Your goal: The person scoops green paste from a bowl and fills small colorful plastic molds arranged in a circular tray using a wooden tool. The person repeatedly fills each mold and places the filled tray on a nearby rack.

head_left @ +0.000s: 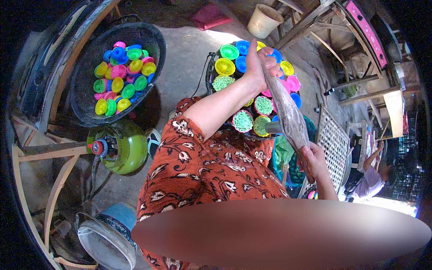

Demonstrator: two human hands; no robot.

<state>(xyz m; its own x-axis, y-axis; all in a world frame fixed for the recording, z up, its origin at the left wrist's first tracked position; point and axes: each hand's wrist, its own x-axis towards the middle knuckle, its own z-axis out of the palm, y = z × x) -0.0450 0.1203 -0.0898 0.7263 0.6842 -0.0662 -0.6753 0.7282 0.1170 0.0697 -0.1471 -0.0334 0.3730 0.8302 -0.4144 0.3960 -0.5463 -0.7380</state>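
Note:
A long weathered wooden bar (285, 110) runs diagonally between my hands. My left hand (263, 67) holds its upper end with curled fingers, and my right hand (312, 159) grips its lower end. Beside the bar's middle a grey metal cylinder (273, 127) points toward a yellow cup (262, 126) heaped with pale green strands. Several pink, blue, green and yellow moulded cups (224, 66) sit on a round dark tray below my hands, some holding green stringy strands (243, 120). The bar and my left arm hide part of the tray.
At left are a black tub (83, 96) of coloured cups, a green gas cylinder (126, 150) and a bucket (105, 238). A pale bucket (263, 24), woven lattice panel (333, 153) and wooden frames stand behind and rightward. Another person (371, 180) is at far right.

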